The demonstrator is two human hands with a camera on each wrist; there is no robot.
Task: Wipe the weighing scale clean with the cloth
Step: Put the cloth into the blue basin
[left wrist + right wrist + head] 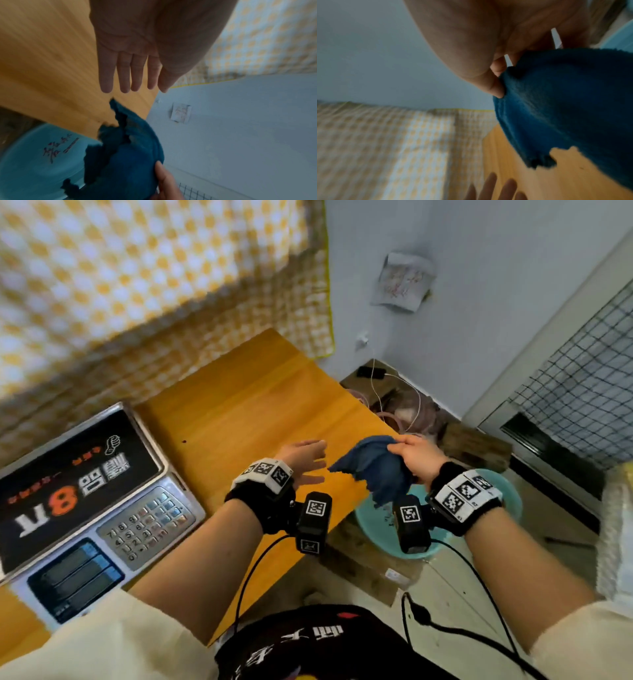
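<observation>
Head view showed the blue cloth [375,465] bunched in the right hand [416,457], pinched between thumb and fingers. Just left of it, the left hand [305,460] hovered flat, fingers straight, holding nothing. Farther left, the weighing scale [85,501] sat on the wooden surface [246,405].

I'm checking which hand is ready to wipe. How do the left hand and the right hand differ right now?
The right hand pinches the blue cloth; the left hand holds nothing. The left hand's fingers are straight and together; the right hand's are curled. The left hand is over the wooden table, the right past its edge, above the basin. Both wear wrist cameras.
</observation>
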